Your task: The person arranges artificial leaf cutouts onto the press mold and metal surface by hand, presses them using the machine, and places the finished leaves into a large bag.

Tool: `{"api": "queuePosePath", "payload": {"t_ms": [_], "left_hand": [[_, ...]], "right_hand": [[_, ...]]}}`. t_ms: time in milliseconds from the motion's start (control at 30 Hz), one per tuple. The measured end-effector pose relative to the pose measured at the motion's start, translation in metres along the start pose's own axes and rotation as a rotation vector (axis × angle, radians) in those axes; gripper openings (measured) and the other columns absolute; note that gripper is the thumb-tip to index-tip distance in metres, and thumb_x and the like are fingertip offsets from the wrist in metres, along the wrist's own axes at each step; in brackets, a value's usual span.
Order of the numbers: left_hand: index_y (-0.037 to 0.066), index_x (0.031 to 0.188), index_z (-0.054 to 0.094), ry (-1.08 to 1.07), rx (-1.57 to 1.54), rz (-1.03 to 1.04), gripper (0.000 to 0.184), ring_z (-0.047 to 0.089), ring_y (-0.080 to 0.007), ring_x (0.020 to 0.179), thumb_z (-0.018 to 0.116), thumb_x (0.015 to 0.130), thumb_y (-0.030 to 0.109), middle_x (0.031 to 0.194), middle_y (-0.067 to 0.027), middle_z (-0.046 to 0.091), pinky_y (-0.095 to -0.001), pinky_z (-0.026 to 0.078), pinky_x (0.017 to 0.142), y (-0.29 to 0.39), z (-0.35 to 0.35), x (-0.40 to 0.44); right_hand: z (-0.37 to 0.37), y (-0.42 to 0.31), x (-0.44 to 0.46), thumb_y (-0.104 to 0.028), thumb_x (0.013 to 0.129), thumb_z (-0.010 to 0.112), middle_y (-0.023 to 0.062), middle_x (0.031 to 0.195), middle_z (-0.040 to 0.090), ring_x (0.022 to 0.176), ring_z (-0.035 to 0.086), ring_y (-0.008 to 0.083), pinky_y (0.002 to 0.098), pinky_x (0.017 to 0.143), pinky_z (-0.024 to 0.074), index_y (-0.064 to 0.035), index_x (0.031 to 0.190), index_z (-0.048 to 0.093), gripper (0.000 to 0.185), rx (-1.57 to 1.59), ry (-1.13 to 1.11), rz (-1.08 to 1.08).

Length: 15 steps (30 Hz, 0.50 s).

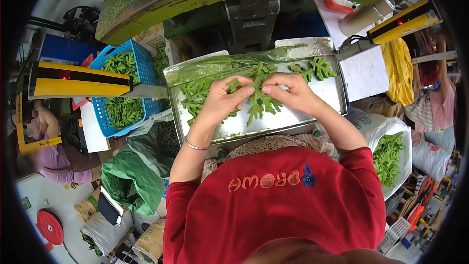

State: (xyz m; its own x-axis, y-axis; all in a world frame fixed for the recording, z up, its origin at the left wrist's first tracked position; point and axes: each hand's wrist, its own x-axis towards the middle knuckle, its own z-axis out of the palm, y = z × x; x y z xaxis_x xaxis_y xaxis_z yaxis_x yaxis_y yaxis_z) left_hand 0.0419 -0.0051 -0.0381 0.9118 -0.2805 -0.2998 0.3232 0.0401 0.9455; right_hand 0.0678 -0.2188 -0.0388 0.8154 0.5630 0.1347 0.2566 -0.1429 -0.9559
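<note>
Over a shiny metal tray (pixel 312 110), my left hand (pixel 225 99) has its thumb and fingers pinched on the left edge of a lobed green leaf (pixel 264 100). Closed on the same leaf's right side is my right hand (pixel 289 91), its thumb and index finger together. More green leaves (pixel 194 95) lie in the tray to the left, partly behind my left hand. A smaller leaf group (pixel 321 68) rests at the tray's back right. Clear plastic film (pixel 202 70) runs along the tray's back edge.
Yellow-black bars (pixel 80 79) (pixel 404 21) flank the tray. A green-stained machine beam (pixel 195 5) arches behind it. Blue baskets (pixel 146 68) of leaves stand left, a green bag (pixel 134 176) below them, and a white bag (pixel 408 142) of leaves right. Other people (pixel 442 102) are at both sides.
</note>
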Motion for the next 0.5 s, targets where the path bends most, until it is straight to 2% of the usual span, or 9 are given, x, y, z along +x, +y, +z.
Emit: {"api": "queuePosePath", "payload": {"t_ms": [167,333,500], "left_hand": [[0.004,0.091,0.066,0.05,-0.022,0.113,0.01,0.047,-0.0058,0.049,0.068,0.082,0.007,0.068,-0.0012,0.059,-0.0164,0.037,0.044,0.006,0.006,-0.019],[0.006,0.089,0.063,0.083,-0.025,0.215,0.006,0.042,-0.0036,0.045,0.066,0.084,0.007,0.061,0.0011,0.054,-0.0158,0.03,0.038,0.009,0.014,-0.038],[0.005,0.086,0.065,0.241,-0.02,0.099,0.005,0.043,-0.004,0.045,0.066,0.083,0.008,0.06,0.0019,0.054,-0.0158,0.034,0.04,0.031,0.024,-0.06]], "right_hand": [[0.008,-0.014,0.004,-0.01,0.084,0.061,0.0047,0.071,0.059,0.057,0.048,0.0144,0.0257,0.053,0.0398,-0.0022,0.082,0.059,0.008,-0.02,0.069,-0.06],[0.012,-0.033,0.001,-0.005,0.08,0.061,0.0051,0.073,0.059,0.058,0.051,0.0162,0.0273,0.053,0.0412,-0.0024,0.084,0.057,0.006,-0.26,-0.014,-0.137],[0.025,-0.051,-0.001,-0.002,0.078,0.059,0.0065,0.077,0.061,0.059,0.054,0.0201,0.03,0.055,0.0434,-0.0019,0.082,0.057,0.005,-0.689,0.208,-0.641]]}}
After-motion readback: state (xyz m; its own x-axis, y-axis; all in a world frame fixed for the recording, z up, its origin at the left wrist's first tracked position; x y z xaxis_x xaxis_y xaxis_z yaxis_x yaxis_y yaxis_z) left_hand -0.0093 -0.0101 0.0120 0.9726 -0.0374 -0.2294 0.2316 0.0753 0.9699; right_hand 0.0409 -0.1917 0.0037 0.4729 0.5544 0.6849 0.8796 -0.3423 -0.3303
